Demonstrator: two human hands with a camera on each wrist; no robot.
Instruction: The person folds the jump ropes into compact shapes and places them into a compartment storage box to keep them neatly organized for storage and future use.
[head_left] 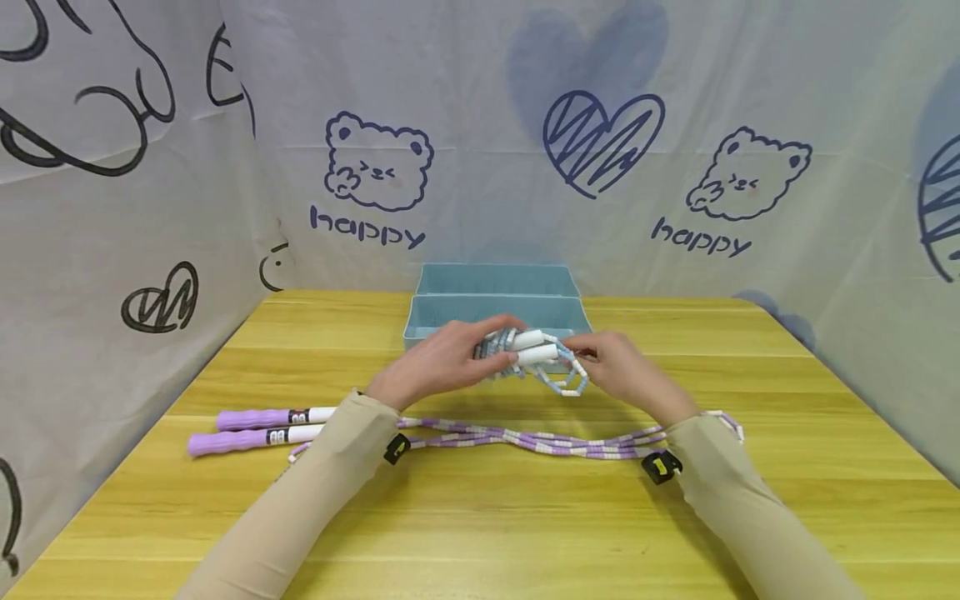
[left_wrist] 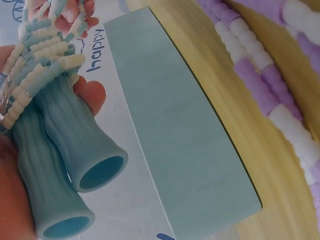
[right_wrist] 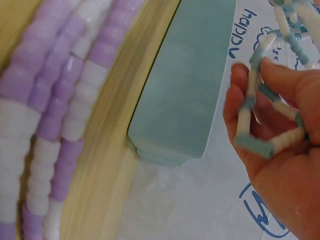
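My left hand (head_left: 441,360) grips a light blue and white beaded jump rope (head_left: 538,354), with its two handles side by side. In the left wrist view, the beaded cord is wrapped around the blue handles (left_wrist: 82,132), whose hollow ends point down. On the other side, my right hand (head_left: 626,371) pinches the cord between thumb and fingers. A small beaded loop (right_wrist: 255,145) hangs across that palm in the right wrist view. Both hands are raised above the table, in front of a light blue bin (head_left: 495,310).
A purple and white beaded jump rope (head_left: 525,440) lies stretched across the table under my forearms, its purple handles (head_left: 240,440) at the left. Behind the bin hangs a white cloth (head_left: 480,192) with drawn bears and hearts. The wooden table (head_left: 480,517) spans the front.
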